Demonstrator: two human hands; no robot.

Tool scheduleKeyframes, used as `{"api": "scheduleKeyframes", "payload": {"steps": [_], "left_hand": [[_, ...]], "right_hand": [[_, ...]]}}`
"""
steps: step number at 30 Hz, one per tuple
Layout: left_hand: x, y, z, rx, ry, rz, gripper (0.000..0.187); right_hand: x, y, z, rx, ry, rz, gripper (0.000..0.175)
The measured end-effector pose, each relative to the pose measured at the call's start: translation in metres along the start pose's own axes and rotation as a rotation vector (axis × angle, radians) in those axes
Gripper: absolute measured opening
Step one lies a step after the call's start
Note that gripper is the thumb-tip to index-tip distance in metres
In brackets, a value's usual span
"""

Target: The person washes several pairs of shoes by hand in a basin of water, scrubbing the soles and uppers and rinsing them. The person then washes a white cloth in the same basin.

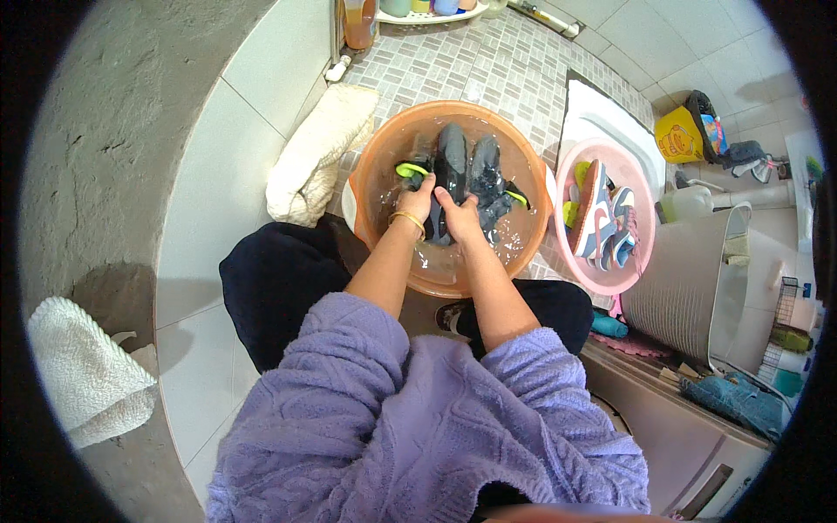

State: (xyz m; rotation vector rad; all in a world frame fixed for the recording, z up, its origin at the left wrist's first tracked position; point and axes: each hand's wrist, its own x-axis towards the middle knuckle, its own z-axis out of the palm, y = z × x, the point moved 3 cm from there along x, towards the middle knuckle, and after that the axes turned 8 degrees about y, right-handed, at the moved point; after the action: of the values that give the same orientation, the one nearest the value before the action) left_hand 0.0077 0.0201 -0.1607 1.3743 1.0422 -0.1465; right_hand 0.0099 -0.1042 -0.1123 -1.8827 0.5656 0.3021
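An orange plastic basin of water stands on the tiled floor between my knees. In it lie two dark shoes with grey soles, side by side, with bright yellow-green tabs showing. Both my hands grip the left dark shoe from its two sides, my left hand on the left, my right hand on the right. Beside them the other dark shoe lies in the water, touched by neither hand as far as I can see. My fingertips are partly hidden behind the shoe.
At the right, a pink basin holds sneakers with pink laces. Behind it lies a white squat-toilet pan. A cream towel rests against the left wall. Further right stand a yellow bucket and a large ribbed bin.
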Motion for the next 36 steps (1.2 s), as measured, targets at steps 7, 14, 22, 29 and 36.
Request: {"api": "scheduleKeyframes", "payload": {"steps": [7,14,22,29,36], "left_hand": [[-0.018,0.005,0.019,0.116,0.112,0.038,0.099],[-0.015,-0.004,0.026,0.236,-0.02,-0.048,0.092],[-0.005,-0.021,0.031,0.008,0.15,0.045,0.063],[-0.002,-0.006,0.01,0.139,-0.057,-0.012,0.062],[-0.014,0.013,0.005,-0.275,0.025,-0.084,0.074]], "right_hand": [[0.004,-0.002,0.005,0.059,0.182,0.037,0.081],[-0.002,-0.003,0.002,-0.084,0.286,-0.095,0.073],[0.007,0.007,0.006,-0.077,0.201,-0.082,0.056],[0.014,0.003,0.0,0.11,-0.029,-0.004,0.065],[0.006,-0.012,-0.008,-0.006,-0.04,0.028,0.08]]}}
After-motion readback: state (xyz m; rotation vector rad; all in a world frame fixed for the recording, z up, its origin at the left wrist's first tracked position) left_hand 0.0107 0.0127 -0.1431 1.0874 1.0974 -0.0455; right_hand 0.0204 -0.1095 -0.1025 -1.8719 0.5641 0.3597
